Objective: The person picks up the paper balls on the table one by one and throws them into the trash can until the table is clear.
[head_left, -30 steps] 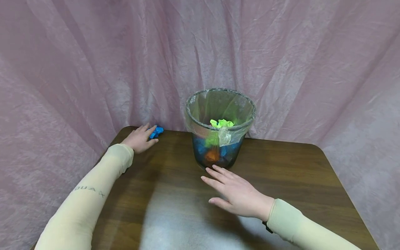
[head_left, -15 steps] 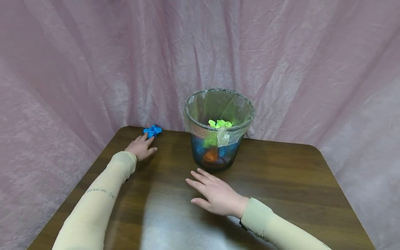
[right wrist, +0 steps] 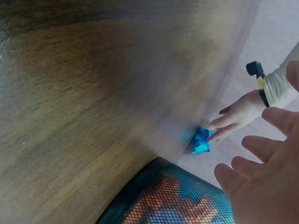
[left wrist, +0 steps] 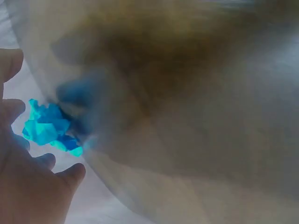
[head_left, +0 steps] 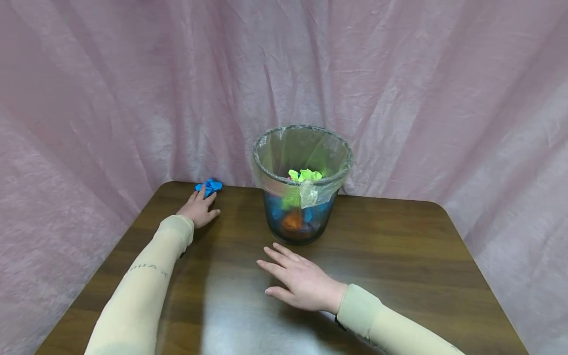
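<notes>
A crumpled ball of blue paper (head_left: pixel 209 187) lies at the table's back left edge. My left hand (head_left: pixel 197 209) is just in front of it, fingers spread, with the fingertips overlapping the paper in the head view; whether they touch it I cannot tell. The left wrist view has the same blue paper (left wrist: pixel 46 128) beyond the fingers. Over the table in front of the mesh wastebasket (head_left: pixel 306 231), my right hand (head_left: pixel 301 281) hovers palm down, fingers extended, holding nothing. Crumpled green paper (head_left: pixel 305 175) sits inside the basket, with orange and blue paper showing through the mesh.
A clear plastic liner (head_left: pixel 317 192) is folded over the basket's rim. The brown wooden table (head_left: pixel 390 246) has rounded back corners. A pink curtain (head_left: pixel 222 74) hangs right behind its back edge and along the sides.
My left hand has drawn back a little from the blue paper, leaving more of it in sight. My right hand has moved left. The head view has shifted slightly to the right.
</notes>
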Demonstrator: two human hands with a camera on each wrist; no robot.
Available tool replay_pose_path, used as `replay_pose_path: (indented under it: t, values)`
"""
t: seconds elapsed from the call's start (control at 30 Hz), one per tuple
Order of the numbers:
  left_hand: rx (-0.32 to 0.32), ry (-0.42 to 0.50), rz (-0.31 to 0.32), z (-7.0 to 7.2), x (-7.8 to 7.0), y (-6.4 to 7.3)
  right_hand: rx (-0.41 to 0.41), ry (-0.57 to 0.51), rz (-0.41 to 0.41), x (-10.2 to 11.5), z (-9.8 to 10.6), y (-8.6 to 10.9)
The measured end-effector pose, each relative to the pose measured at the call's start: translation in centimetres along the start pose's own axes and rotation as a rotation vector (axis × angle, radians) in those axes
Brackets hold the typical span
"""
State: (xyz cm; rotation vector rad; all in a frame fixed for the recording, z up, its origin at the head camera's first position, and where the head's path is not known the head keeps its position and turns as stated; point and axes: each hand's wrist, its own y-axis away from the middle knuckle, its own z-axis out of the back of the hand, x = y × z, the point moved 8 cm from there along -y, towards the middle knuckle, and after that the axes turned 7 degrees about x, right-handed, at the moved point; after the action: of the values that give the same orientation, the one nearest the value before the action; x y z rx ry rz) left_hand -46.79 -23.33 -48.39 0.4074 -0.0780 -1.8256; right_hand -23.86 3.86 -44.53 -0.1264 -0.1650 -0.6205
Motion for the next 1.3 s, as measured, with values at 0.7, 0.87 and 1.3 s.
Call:
replay_pose_path:
  t: [0.7, 0.87, 1.3]
  values:
    - [-0.165, -0.131, -0.035, 1.8, 1.1, 0.0, 0.009, 0.009, 0.008, 0.5, -0.1, -0.4]
    - [-0.245, -0.045, -0.109, 2.9, 0.1, 0.4, 0.014, -0.001, -0.005, 0.2, -0.3, -0.1]
    - [0.024, 0.106, -0.046, -0.5, -1.3, -0.3, 0.016, 0.006, -0.008, 0.4, -0.9, 0.1]
